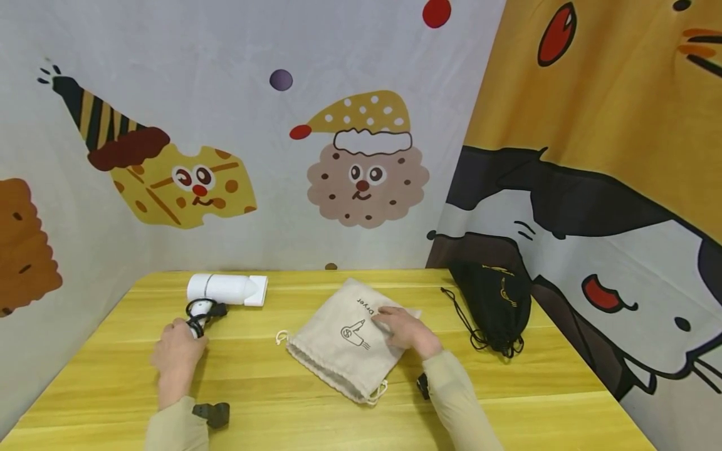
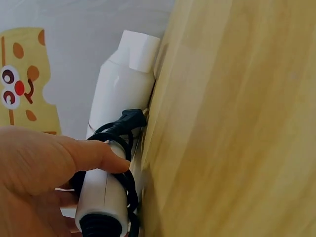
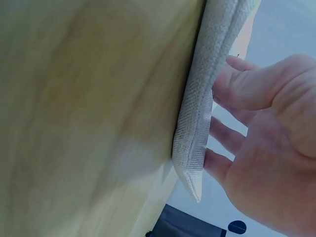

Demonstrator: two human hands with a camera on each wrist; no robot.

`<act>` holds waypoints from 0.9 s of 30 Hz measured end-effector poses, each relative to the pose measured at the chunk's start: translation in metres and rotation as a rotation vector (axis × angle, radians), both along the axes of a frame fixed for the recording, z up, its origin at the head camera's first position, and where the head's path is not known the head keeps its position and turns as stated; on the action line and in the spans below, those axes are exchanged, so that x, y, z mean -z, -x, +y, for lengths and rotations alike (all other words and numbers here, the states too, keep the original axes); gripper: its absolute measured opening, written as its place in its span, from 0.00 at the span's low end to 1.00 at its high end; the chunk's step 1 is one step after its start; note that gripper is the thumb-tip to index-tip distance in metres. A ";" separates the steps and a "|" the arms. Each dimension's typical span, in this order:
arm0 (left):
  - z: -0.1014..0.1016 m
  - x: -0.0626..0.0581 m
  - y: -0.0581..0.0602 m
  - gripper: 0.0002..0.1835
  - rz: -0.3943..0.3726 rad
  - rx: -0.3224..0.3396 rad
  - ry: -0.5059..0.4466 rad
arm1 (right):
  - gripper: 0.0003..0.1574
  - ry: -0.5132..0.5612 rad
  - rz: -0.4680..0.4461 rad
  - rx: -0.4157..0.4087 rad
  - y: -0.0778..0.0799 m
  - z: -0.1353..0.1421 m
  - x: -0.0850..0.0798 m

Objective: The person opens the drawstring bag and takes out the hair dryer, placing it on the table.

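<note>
Cartoon-printed cloth (image 1: 225, 50) hangs behind a yellow wood-grain tabletop (image 1: 271, 419), and I see 2 hands working well apart on it. I have the left hand (image 1: 179, 351) clamped on the handle (image 2: 101, 195) of a white hair dryer (image 1: 225, 289), thumb over the top; its barrel lies just beyond that hand, nozzle pointing toward the right-hand side. Black cord (image 2: 132, 192) loops around the handle just ahead of the thumb. Between the 2 hands, reaching under the right hand (image 1: 402, 327), I see a cream drawstring bag (image 1: 324, 326) lying flat, its mouth toward the near side. I have the right hand's fingertips touching its top, fingers spread and relaxed. To the right of that hand sits a black drawstring pouch (image 1: 496, 307).
</note>
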State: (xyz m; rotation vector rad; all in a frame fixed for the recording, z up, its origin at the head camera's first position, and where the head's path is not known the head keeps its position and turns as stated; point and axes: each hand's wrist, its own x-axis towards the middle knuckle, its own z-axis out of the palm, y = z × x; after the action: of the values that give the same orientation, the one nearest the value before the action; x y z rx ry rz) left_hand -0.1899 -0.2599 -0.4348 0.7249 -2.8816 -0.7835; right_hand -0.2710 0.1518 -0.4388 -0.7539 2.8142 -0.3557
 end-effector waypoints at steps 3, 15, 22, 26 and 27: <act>0.008 0.000 0.001 0.27 0.063 -0.012 0.014 | 0.39 0.005 -0.001 -0.019 -0.002 0.000 -0.001; 0.088 -0.005 0.024 0.30 0.427 0.281 0.073 | 0.33 0.136 0.007 -0.013 0.009 0.017 0.005; 0.142 -0.007 0.025 0.34 0.165 0.716 -0.111 | 0.27 0.209 0.266 0.302 0.017 0.057 -0.008; 0.160 -0.008 0.021 0.35 0.059 0.879 -0.137 | 0.30 0.175 0.364 0.518 0.014 0.091 -0.022; 0.163 -0.008 0.020 0.36 0.025 0.901 -0.140 | 0.32 0.167 0.353 0.576 0.013 0.099 -0.025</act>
State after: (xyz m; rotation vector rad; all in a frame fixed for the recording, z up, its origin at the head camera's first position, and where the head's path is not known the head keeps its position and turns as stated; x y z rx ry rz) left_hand -0.2096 -0.0973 -0.4266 -0.6545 -3.0782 -1.0303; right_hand -0.2836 0.2511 -0.4139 -0.0014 3.3340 -0.6020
